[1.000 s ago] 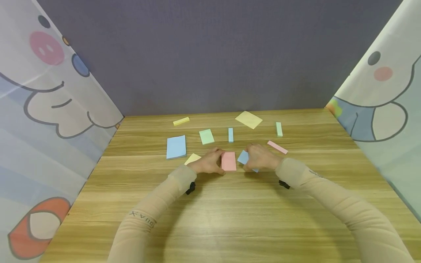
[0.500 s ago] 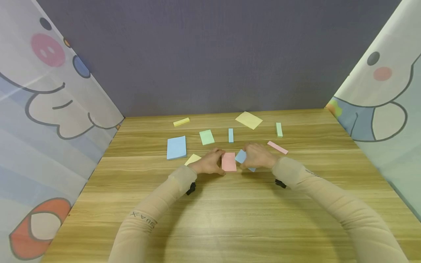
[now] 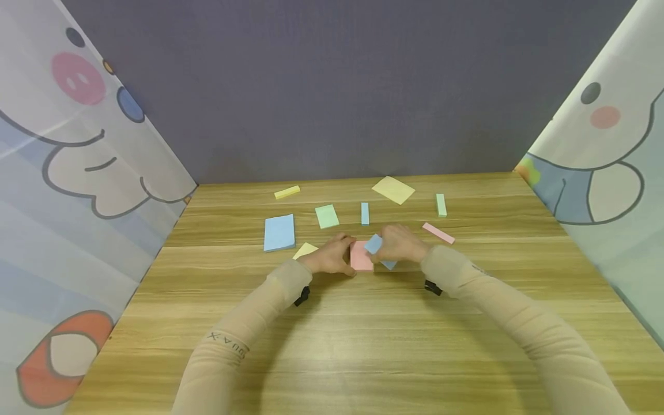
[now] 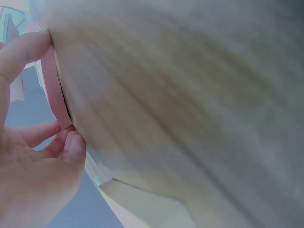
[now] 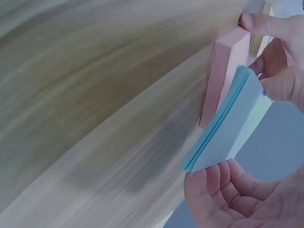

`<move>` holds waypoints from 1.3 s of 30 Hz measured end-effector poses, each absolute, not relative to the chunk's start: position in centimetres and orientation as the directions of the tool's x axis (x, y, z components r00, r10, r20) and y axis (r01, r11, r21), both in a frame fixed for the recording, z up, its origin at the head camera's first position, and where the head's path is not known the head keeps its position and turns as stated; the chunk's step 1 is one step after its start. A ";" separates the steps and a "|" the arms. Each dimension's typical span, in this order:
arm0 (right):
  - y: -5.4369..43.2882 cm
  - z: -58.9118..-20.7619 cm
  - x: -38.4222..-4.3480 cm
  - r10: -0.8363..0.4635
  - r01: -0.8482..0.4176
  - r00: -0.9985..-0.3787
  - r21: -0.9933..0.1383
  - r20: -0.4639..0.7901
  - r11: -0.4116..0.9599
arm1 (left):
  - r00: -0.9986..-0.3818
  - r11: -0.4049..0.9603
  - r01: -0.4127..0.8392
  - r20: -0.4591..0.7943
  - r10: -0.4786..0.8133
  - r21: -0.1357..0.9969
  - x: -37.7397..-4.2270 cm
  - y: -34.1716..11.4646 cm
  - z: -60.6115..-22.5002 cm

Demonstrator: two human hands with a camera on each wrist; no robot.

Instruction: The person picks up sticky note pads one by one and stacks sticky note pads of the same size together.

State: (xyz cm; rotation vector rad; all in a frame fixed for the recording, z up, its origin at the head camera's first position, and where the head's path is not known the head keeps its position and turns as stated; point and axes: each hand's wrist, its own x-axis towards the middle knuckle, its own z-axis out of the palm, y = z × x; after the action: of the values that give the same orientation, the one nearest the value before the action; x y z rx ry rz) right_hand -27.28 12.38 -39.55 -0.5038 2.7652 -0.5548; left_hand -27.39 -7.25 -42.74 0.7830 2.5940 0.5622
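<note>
A pink sticky note pad point(image 3: 359, 262) lies on the wooden table, pinched along its edges between thumb and fingers of my left hand point(image 3: 331, 256). The left wrist view shows fingertips at both ends of the pink pad's side point(image 4: 53, 90). My right hand point(image 3: 402, 244) grips a blue sticky note pad point(image 3: 372, 244) by its opposite edges. Tilted, the blue pad overlaps the right part of the pink one in the head view. From the right wrist, the blue pad point(image 5: 227, 128) is seen raised on edge in front of the pink pad point(image 5: 232, 53).
A yellow pad point(image 3: 305, 251) lies by the left hand, partly hidden. Behind are a large blue pad point(image 3: 279, 233), a green pad point(image 3: 327, 217), a yellow sheet point(image 3: 393, 189) and narrow strips in yellow point(image 3: 287, 192), blue point(image 3: 365, 214), green point(image 3: 441, 205) and pink point(image 3: 438, 233).
My right hand has moved left with the blue pad, from beside the pink pad to over its right edge. The left hand keeps its place on the pink pad.
</note>
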 end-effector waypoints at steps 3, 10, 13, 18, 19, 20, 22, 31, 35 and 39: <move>12.1 -39.7 -27.4 -0.372 -0.255 -0.902 -0.424 -0.221 0.869 | -0.775 0.766 0.443 -0.230 0.588 0.465 -27.4 -7.3 -42.7; 11.4 -39.8 -27.5 -0.355 -0.233 -0.907 -0.430 -0.227 0.872 | -0.771 0.758 0.449 -0.223 0.597 0.473 -27.4 -7.4 -42.7; 11.1 -39.8 -27.5 -0.349 -0.230 -0.912 -0.432 -0.218 0.872 | -0.771 0.757 0.447 -0.224 0.596 0.475 -27.4 -7.4 -42.6; 10.6 -39.9 -27.5 -0.341 -0.222 -0.913 -0.431 -0.223 0.875 | -0.767 0.752 0.446 -0.225 0.601 0.486 -27.3 -7.4 -42.5; 10.5 -39.9 -27.6 -0.343 -0.226 -0.913 -0.426 -0.221 0.876 | -0.767 0.751 0.445 -0.225 0.601 0.488 -27.3 -7.4 -42.5; 10.4 -39.9 -27.6 -0.346 -0.232 -0.913 -0.420 -0.218 0.877 | -0.767 0.751 0.444 -0.225 0.600 0.489 -27.3 -7.4 -42.5; 10.2 -40.0 -27.7 -0.346 -0.235 -0.913 -0.416 -0.215 0.878 | -0.769 0.752 0.441 -0.226 0.598 0.490 -27.3 -7.4 -42.5; 9.7 -39.9 -27.9 -0.322 -0.217 -0.918 -0.384 -0.232 0.897 | -0.773 0.753 0.444 -0.219 0.596 0.485 -27.3 -7.4 -42.6; 9.5 -40.0 -27.9 -0.312 -0.201 -0.919 -0.391 -0.243 0.898 | -0.772 0.753 0.447 -0.217 0.598 0.483 -27.4 -7.5 -42.6; 9.2 -40.1 -28.0 -0.306 -0.196 -0.919 -0.388 -0.247 0.901 | -0.767 0.747 0.450 -0.216 0.604 0.489 -27.3 -7.5 -42.5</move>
State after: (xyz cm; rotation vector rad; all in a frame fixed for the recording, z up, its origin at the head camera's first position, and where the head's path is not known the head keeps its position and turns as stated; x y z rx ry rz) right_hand -28.01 9.22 -40.11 -0.3740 2.7619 -0.5185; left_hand -27.32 -7.52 -42.54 0.8111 2.5848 0.5905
